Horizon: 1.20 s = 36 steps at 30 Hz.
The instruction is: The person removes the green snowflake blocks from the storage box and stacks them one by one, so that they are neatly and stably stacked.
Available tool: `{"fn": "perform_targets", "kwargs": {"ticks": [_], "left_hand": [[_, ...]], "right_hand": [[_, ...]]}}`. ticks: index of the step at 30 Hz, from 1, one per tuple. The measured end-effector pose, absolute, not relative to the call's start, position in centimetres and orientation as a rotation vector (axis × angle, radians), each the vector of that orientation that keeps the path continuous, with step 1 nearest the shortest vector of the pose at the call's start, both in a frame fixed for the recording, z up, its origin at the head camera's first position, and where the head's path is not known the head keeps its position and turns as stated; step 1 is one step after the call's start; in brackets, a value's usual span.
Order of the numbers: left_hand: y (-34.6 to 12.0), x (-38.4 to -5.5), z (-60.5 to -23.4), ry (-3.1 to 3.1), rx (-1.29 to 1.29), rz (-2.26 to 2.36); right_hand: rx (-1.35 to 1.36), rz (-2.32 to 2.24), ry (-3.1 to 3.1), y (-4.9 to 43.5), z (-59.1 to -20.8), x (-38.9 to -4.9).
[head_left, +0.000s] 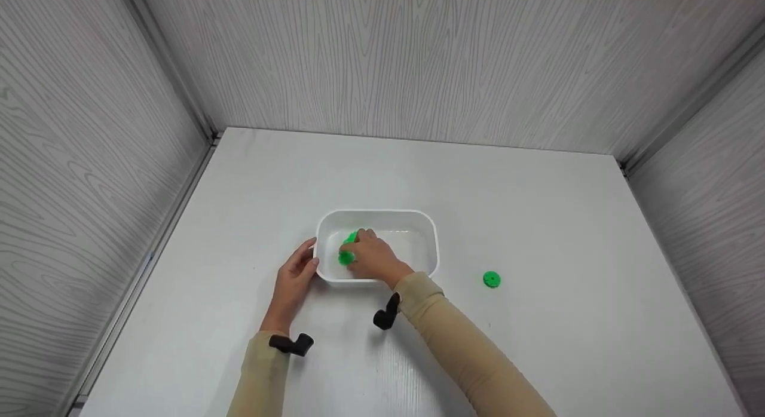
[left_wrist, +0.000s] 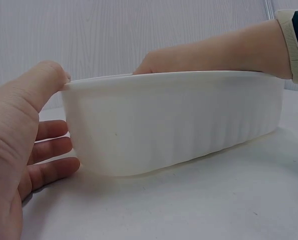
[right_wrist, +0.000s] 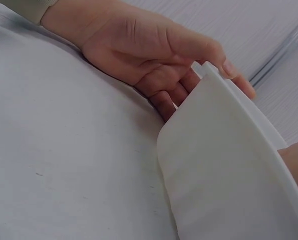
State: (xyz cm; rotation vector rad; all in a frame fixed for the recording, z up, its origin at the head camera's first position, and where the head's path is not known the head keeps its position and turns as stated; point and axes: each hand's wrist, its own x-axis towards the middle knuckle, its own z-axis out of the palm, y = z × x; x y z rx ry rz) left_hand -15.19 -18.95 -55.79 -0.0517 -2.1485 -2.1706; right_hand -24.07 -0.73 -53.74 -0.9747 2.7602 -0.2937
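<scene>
A white rectangular tub [head_left: 412, 278] stands on the table. My left hand [head_left: 295, 279] rests against its left end, the thumb touching the rim and the other fingers spread along the outside wall. Inside the tub, my right hand [head_left: 373, 255] reaches over the near rim and pinches a small green disc [head_left: 346, 258] at the left side. Another green piece [head_left: 351, 237] shows just beyond its fingers, partly covered by them. In the left wrist view the tub wall [left_wrist: 174, 125] hides the right fingers.
To the right of the tub, a round green disc [head_left: 492, 279] with small holes lies on the white table [head_left: 556, 226]. Grey wood-grain panels [head_left: 382, 64] enclose the table at the back and both sides.
</scene>
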Motion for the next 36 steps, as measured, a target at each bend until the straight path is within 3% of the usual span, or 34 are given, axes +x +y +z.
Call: {"fn": "perform_targets", "kwargs": {"ticks": [36], "left_hand": [[-19.0,-15.2,-55.8,-2.136,-0.039,-2.167]], "right_hand": [[-1.064,-0.486,2.781,0.9,-52.9,-23.7]]}}
